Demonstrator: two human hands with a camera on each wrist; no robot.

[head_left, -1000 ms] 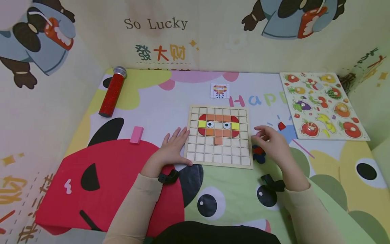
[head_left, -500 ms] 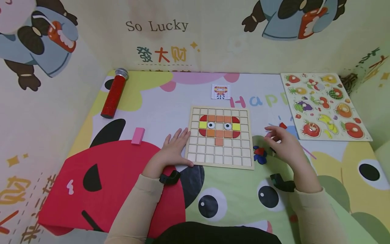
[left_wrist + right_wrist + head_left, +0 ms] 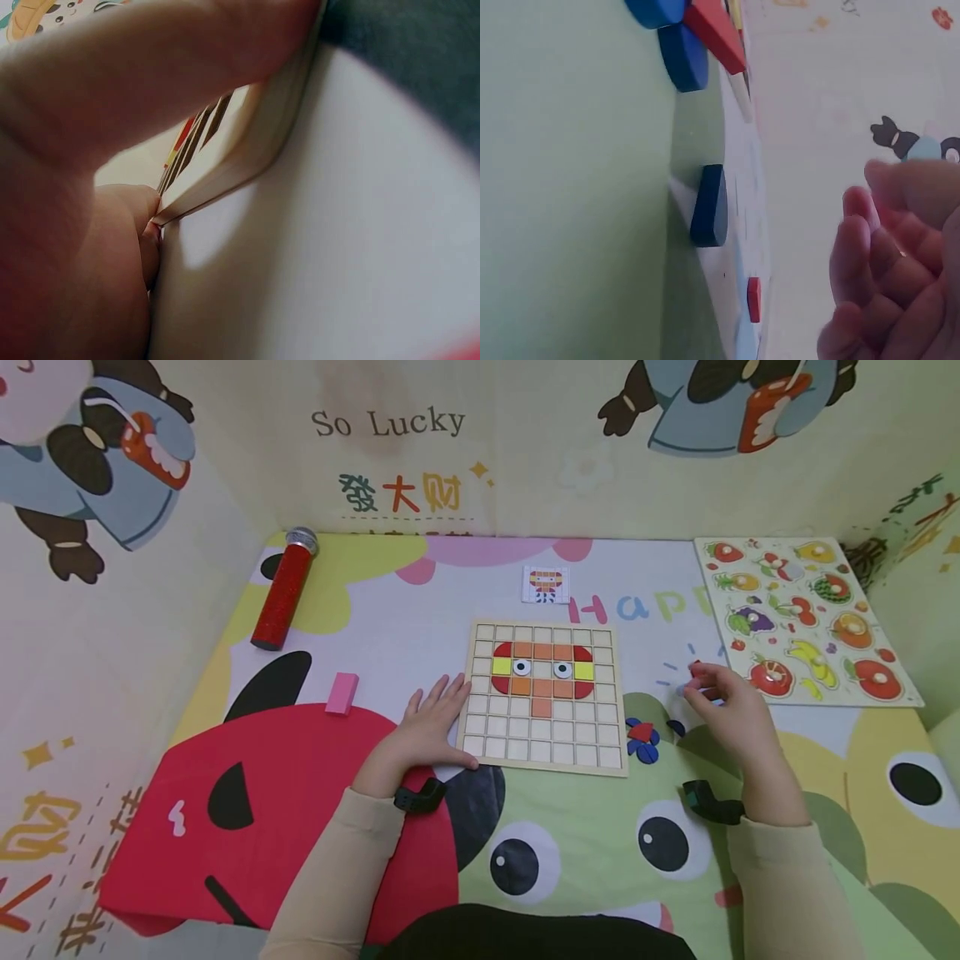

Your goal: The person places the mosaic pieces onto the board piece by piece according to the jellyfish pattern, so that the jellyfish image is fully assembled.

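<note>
A: Broadly, the largest item is the printed mat [image 3: 570, 852] covering the bench, with cartoon panels standing behind and to both sides.

B: Next in size?

A: A fruit peg puzzle [image 3: 806, 620] lies at the far right. A wooden grid board [image 3: 545, 697] sits at centre, holding a partial face of red, orange and yellow tiles with two round eyes in its upper rows; the lower rows are bare.

B: Left hand?

A: The left hand [image 3: 425, 727] lies flat with straight fingers against the board's left edge, thumb at its near left corner. The left wrist view confirms skin pressed along the board's rim [image 3: 255, 150]; nothing is clasped.

B: Right hand?

A: The right hand [image 3: 723, 697] is well right of the board, fingers loosely curled, tips near a small red piece [image 3: 695, 667] on the mat. Whether it touches that piece, I cannot tell. In the right wrist view the fingers [image 3: 859, 259] are relaxed and bear nothing.

B: Smaller items?

A: A red glitter tube [image 3: 283, 587] lies far left, a pink block [image 3: 342, 693] nearer. A pattern card [image 3: 545, 584] rests beyond the board. A cluster of blue and red pieces [image 3: 641, 739] sits just off the board's near right corner, and one dark blue piece [image 3: 677, 727] lies between the cluster and the right hand.
</note>
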